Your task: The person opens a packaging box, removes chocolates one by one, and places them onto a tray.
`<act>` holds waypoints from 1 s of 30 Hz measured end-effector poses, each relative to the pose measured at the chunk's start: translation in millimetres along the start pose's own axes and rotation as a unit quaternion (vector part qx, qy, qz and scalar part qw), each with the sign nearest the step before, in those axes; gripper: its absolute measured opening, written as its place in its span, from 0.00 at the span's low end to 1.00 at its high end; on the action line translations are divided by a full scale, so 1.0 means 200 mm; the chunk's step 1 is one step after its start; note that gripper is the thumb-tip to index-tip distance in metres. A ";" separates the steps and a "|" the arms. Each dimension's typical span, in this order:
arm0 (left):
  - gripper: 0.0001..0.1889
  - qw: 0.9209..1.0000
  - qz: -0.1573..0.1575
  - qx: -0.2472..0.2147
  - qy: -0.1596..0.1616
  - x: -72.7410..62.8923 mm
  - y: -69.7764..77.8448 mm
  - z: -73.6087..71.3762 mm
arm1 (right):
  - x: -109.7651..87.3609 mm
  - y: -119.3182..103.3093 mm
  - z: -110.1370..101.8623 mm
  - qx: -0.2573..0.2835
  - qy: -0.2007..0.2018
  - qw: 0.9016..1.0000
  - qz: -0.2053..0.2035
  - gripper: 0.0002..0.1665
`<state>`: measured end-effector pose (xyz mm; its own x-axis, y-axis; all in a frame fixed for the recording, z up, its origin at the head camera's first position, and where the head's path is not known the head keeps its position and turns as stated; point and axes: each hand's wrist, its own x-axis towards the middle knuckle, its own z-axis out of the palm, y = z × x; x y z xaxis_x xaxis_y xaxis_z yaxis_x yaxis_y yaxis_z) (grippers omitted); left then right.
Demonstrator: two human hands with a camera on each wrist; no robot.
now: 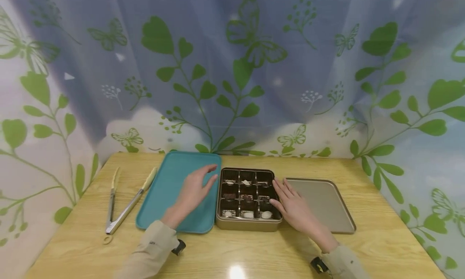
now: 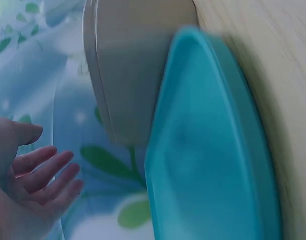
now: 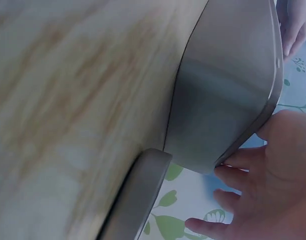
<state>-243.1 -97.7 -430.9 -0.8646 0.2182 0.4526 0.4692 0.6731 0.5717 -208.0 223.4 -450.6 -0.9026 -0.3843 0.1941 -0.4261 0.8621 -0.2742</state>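
A brown-gold square tin (image 1: 248,225) stands on the table, its dark insert divided into several compartments. Small chocolates or sweets sit in them, dark in the middle row and with a white piece (image 1: 266,215) at the front right. My right hand (image 1: 296,208) lies along the tin's right rim, fingers mostly straight and touching it; the right wrist view shows its fingertips at the tin's edge (image 3: 272,95). Above the right part of a teal tray (image 1: 174,178) hovers my left hand (image 1: 192,190), thumb and fingers apart, holding nothing. It is apart from the tin.
A flat gold lid (image 1: 323,202) lies right of the tin, partly behind my right forearm. Tongs (image 1: 125,212) with pale yellow tips rest spread at the left, beside the tray. A leaf-patterned curtain (image 1: 218,89) hangs behind the wooden table (image 1: 203,254).
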 end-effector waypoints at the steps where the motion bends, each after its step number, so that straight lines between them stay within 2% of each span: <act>1: 0.19 1.000 -0.001 0.005 0.005 -0.01 -0.02 -0.02 | 0.00 0.00 0.00 -0.003 -0.003 1.000 0.002 0.40; 6: 0.20 0.999 -0.018 0.031 0.028 -0.05 -0.14 -0.15 | -0.01 0.00 0.00 -0.020 -0.009 1.000 -0.002 0.40; 10: 0.21 0.997 -0.044 0.046 0.043 -0.09 -0.23 -0.27 | -0.01 0.00 0.00 -0.028 -0.015 0.999 -0.010 0.40; 14: 0.24 0.992 -0.093 0.069 0.053 -0.14 -0.33 -0.39 | 0.00 0.00 0.00 -0.033 -0.017 0.999 -0.013 0.41; 16: 0.27 0.987 -0.127 0.077 0.057 -0.17 -0.39 -0.45 | 0.00 0.00 0.00 -0.034 -0.019 0.999 -0.013 0.41; 21: 0.36 0.969 -0.192 0.143 0.068 -0.27 -0.55 -0.56 | 0.00 -0.01 0.00 -0.031 -0.024 0.999 -0.013 0.41; 24: 0.43 0.956 -0.226 0.180 0.050 -0.33 -0.63 -0.59 | 0.00 -0.01 0.00 -0.032 -0.024 0.999 -0.013 0.41; 27: 0.49 0.946 -0.256 0.197 0.014 -0.38 -0.65 -0.62 | 0.00 0.00 0.00 -0.036 -0.023 0.999 -0.015 0.41; 30: 0.52 0.937 -0.270 0.219 -0.016 -0.41 -0.66 -0.64 | 0.00 -0.01 0.00 -0.035 -0.022 0.999 -0.015 0.41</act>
<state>-211.2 -294.9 -456.5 -0.9631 -0.2218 0.1527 -0.1517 0.9154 0.3730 -208.0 222.1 -450.4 -0.8921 -0.4230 0.1590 -0.4488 0.8707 -0.2014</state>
